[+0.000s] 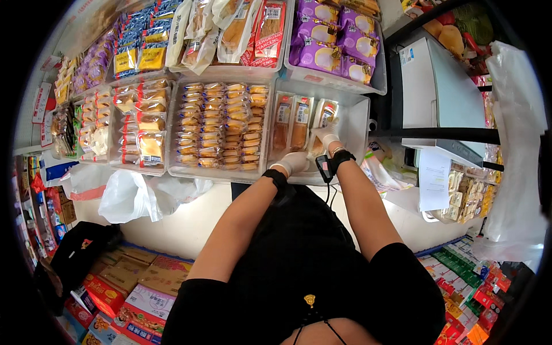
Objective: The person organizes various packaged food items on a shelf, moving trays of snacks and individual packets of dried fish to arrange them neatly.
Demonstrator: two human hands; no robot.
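Observation:
My right hand [328, 135], in a thin white glove, is closed on a clear-wrapped bread packet [315, 147] inside the clear plastic tub [357, 118]. Just beyond its fingers lies another wrapped bread [326, 111], tilted. Two long brown breads in printed clear packets, a left one [282, 122] and a right one [301, 122], lie side by side at the tub's left. My left hand [292, 164], also gloved, is at the tub's near edge with its fingers curled together; what they hold, if anything, is hidden. Black straps circle both wrists, and a small device sits on the right one.
Left of the tub stands a bin [220, 171] with rows of small wrapped cakes. Behind are purple packets [315, 34] and bagged breads [233, 34]. White plastic bags [127, 198] hang at the front left. A grey-topped cabinet [440, 86] and black rails stand at right. Cartons [144, 307] lie at lower left.

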